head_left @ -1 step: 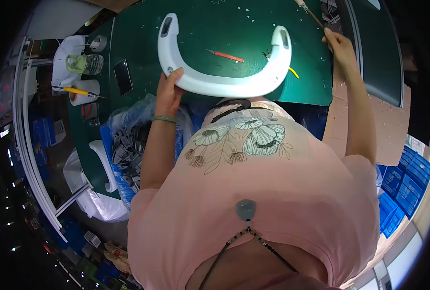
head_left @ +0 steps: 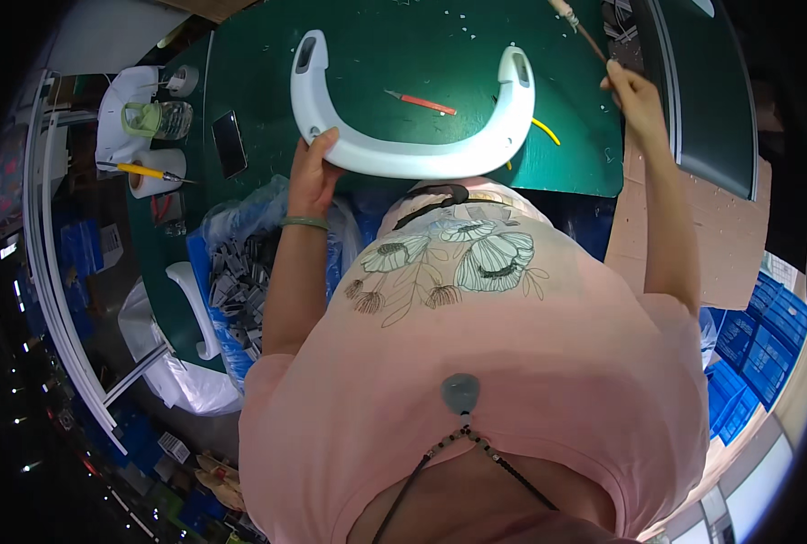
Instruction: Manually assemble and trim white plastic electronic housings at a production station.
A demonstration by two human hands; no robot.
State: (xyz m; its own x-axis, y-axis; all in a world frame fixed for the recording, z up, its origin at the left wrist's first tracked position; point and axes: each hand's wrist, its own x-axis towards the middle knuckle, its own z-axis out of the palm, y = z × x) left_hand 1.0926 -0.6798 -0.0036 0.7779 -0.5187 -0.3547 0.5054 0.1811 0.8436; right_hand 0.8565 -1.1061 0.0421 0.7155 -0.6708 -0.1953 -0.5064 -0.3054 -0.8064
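My left hand (head_left: 314, 172) is closed on the lower left bend of a white U-shaped plastic part (head_left: 403, 160), thumb on top. Both ends of the part point away from me, and each has a dark slot. At the right edge of the table, my right hand (head_left: 637, 98) pinches a thin brown stick (head_left: 590, 39) with a pale, thicker tip. The stick's tip is apart from the white part. Between the arms of the U, a red-handled craft knife (head_left: 426, 104) lies on the green table (head_left: 249, 54). A yellow-handled tool (head_left: 546, 131) is partly hidden behind the U's right arm.
To the left are a phone (head_left: 230, 145), a clear bottle with a green lid (head_left: 169, 120), and a yellow tool (head_left: 145, 170) on a white roll. A plastic-lined bin of small grey pieces (head_left: 238, 281) stands beside my left forearm. Cardboard (head_left: 729, 245) lies at the right.
The white part has shifted slightly left with my left hand, showing more of the yellow-handled tool. My right hand and the stick have moved a little left and away from me.
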